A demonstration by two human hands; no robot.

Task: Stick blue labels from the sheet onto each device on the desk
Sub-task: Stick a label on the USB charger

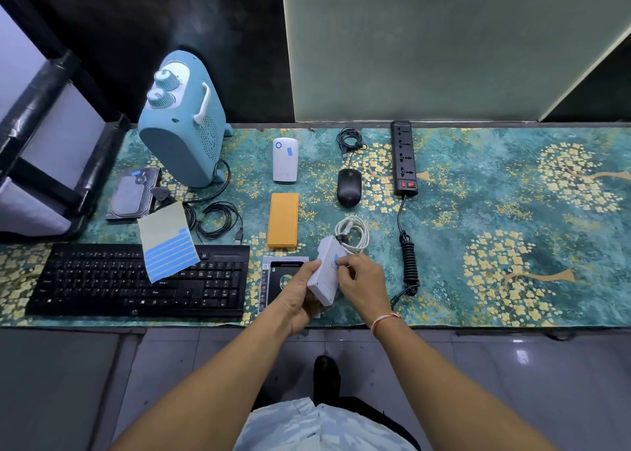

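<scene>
The left hand (pixel 300 297) grips a white adapter (pixel 324 276) from below and the left, fingers curled round its body, holding it tilted above the near edge of the worktop (pixel 478 211). The right hand (pixel 362 280) pinches a blue label (pixel 336 257) against the adapter's upper face, fingertips pressed together on it. A white cable (pixel 355 234) coils just beyond the adapter, plugged into its far end. Under the left hand lies a drive caddy (pixel 276 276).

Left of the hands a black keyboard (pixel 136 280) sits along the near edge, with the label sheet (pixel 167 242) lying tilted across its far side; blue strips fill the sheet's near half. Beyond the adapter lie an orange case (pixel 283 220) and, farther, a white power bank (pixel 285 159) with a blue label on it. A hard drive (pixel 133 194) at far left carries a blue label too, beside a blue heater (pixel 184 123). To the right are a black mouse (pixel 349 187) and a power strip (pixel 404 158), neither showing a label.
</scene>
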